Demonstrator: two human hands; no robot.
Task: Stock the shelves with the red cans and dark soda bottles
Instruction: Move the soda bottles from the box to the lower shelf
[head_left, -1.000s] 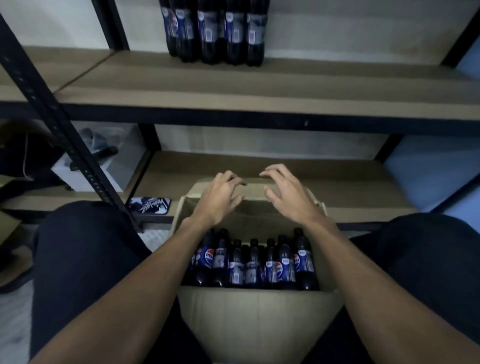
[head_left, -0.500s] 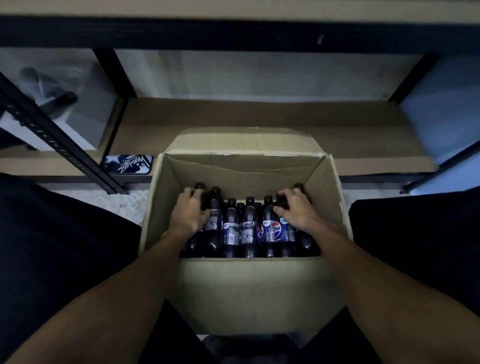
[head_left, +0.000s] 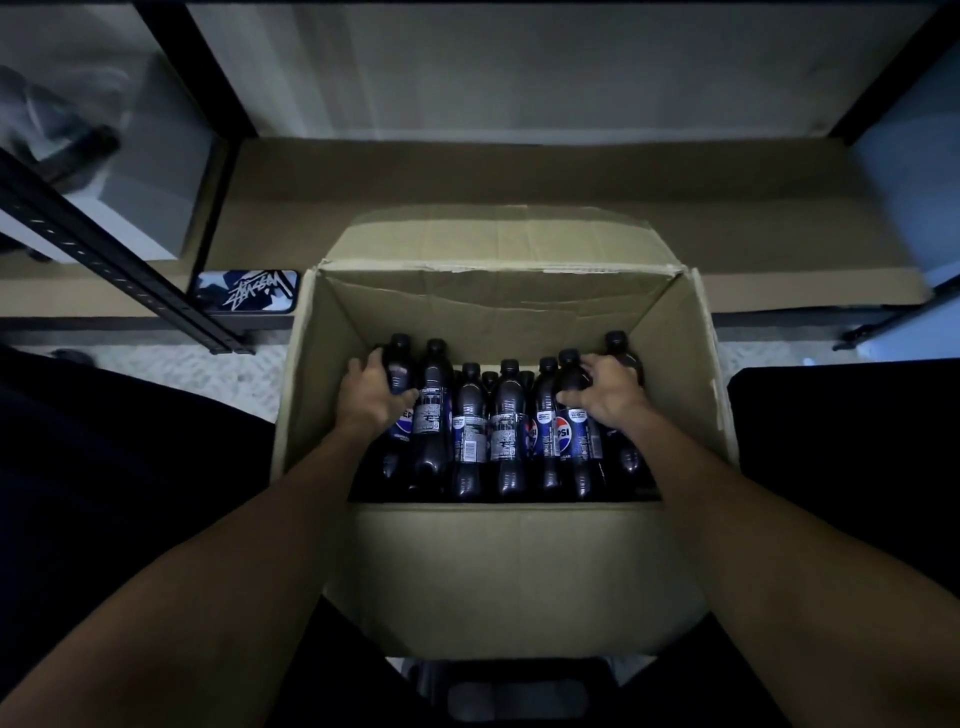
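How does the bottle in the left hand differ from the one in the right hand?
The left hand grips the left-end bottle, by the box wall; the right hand grips the right-side bottle, with the far-right bottle outside it. The left-end bottle's label is partly hidden by the hand; the right-side bottle's shows its logo lettering. Both are dark, black-capped and upright.

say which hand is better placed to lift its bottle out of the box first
Left, probably: the left hand wraps the end bottle, which has a neighbour on one side only. The right hand grips an inner bottle set between two others.
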